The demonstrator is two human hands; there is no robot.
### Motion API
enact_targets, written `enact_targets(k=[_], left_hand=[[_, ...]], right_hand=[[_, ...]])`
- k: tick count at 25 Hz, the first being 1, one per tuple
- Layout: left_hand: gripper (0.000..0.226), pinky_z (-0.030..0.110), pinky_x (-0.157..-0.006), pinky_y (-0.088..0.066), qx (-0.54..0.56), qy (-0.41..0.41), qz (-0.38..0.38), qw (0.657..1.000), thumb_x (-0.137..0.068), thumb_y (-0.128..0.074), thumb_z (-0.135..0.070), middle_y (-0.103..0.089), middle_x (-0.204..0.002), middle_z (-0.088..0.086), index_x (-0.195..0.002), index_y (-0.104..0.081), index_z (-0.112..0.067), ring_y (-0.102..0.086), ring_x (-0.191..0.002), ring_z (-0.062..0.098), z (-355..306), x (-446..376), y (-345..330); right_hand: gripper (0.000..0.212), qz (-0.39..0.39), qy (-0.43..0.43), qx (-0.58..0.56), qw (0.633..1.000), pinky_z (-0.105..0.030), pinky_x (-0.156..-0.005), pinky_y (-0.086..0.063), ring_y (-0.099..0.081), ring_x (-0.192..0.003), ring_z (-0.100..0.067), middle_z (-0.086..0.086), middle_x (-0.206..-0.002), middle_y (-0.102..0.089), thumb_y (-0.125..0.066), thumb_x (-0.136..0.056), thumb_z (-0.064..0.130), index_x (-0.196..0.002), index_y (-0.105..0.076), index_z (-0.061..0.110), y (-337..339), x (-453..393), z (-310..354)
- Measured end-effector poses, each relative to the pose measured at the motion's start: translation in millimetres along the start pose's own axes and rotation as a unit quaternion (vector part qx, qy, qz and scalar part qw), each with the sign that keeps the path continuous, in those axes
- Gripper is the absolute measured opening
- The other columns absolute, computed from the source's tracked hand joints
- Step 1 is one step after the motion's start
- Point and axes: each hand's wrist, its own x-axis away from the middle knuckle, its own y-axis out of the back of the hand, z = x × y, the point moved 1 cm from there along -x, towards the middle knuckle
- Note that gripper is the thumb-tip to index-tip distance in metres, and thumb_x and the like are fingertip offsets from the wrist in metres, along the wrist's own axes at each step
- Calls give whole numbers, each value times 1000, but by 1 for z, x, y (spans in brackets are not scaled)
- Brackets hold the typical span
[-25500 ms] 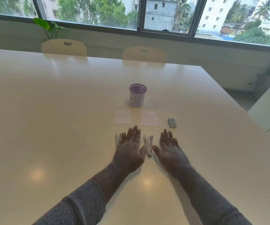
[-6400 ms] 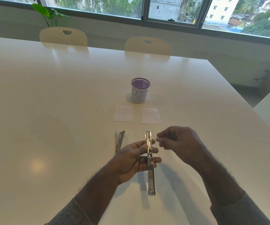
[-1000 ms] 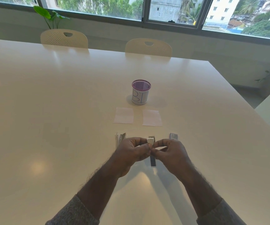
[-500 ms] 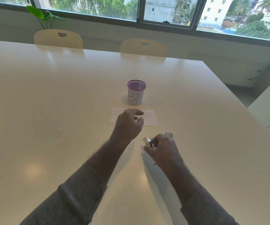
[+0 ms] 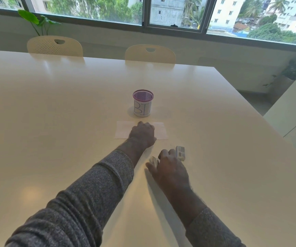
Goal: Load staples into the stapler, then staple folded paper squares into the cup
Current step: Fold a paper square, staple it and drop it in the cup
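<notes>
On the white bench (image 5: pixel 54 104), my left hand (image 5: pixel 142 134) lies knuckles-up over the two paper squares (image 5: pixel 122 130) just in front of the purple-rimmed cup (image 5: pixel 143 103), covering where their inner edges meet; the fingers are curled under, and I cannot tell whether they pinch a sheet. The squares lie flat, side by side, between the cup and me. The cup stands upright, its blue lettering facing me. My right hand (image 5: pixel 169 169), nearer to me than the squares and well short of the cup, is closed over the stapler (image 5: pixel 154 160), back of the hand up. Only one pale end of the stapler shows at the thumb side, angled away toward the cup and slightly left; its long axis runs under the palm, mostly hidden. A small staple box (image 5: pixel 180 153) lies flat just right of my right fingertips. Both grey-sleeved forearms reach out from me toward the cup, the left stretched further.
</notes>
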Motion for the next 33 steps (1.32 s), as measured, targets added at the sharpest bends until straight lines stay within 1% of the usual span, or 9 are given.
enact_targets(k=[8,13,19,21,23,25,27,29,33], left_hand=[[45,45,-98,-41,-54,-8,13,998,-94,-52,-44,-51,-135,4,-131,-57,-18,-45,-121,28,6,-16,-11],[34,42,-92,-41,-18,-12,-75,997,-94,-53,-37,-61,-121,2,-119,-67,-20,-51,-110,25,8,-17,-15],[27,40,-91,-42,227,13,-212,951,-93,-60,-35,-65,-111,7,-112,-73,-20,-55,-107,27,12,0,7],[24,35,-87,-48,366,37,-226,902,-92,-62,-35,-70,-101,5,-104,-75,-19,-63,-96,23,14,13,22],[17,30,-74,-49,577,66,-161,798,-93,-63,-31,-70,-83,-1,-93,-75,-19,-62,-78,14,12,35,33],[14,29,-68,-45,739,78,-40,668,-95,-60,-26,-67,-79,-2,-91,-71,-19,-59,-75,13,9,58,36],[14,29,-65,-47,817,83,35,570,-96,-58,-24,-66,-81,1,-97,-68,-15,-61,-74,14,9,74,31],[17,29,-65,-49,842,91,65,527,-96,-56,-24,-68,-83,4,-101,-68,-12,-63,-72,15,11,84,23],[22,33,-73,-49,841,97,95,524,-97,-53,-22,-69,-91,9,-105,-69,-8,-65,-78,20,10,97,10]], right_hand=[[46,-31,-29,0,999,-33,-79,-47,-64,-100,-22,4,-120,-57,-41,-91,64,-109,-62,27,21,9,-11],[43,-50,-30,-25,998,-31,-74,-47,-65,-91,-18,9,-109,-58,-41,-90,64,-103,-63,30,19,6,-18],[37,-72,-48,-76,993,-29,-73,-42,-65,-92,-15,13,-107,-62,-44,-91,60,-106,-63,31,32,-7,-19],[34,-82,-58,-139,985,-28,-75,-43,-65,-94,-14,12,-109,-63,-49,-91,55,-111,-62,30,37,-16,-19],[39,-84,-76,-273,955,-26,-74,-48,-65,-89,-11,8,-114,-64,-58,-91,47,-123,-58,26,40,-28,-21],[53,-41,-103,-452,885,-29,-78,-55,-66,-92,-11,2,-120,-64,-65,-90,39,-136,-49,20,42,-38,-21],[56,0,-116,-581,805,-36,-84,-57,-68,-98,-17,-4,-117,-66,-68,-90,31,-139,-46,13,43,-43,-21],[45,6,-110,-641,760,-35,-81,-56,-69,-93,-21,-8,-110,-70,-69,-90,21,-130,-55,7,44,-46,-20],[28,-13,-112,-616,780,-39,-84,-59,-72,-95,-29,-11,-106,-75,-69,-89,15,-114,-69,3,43,-43,-20]])
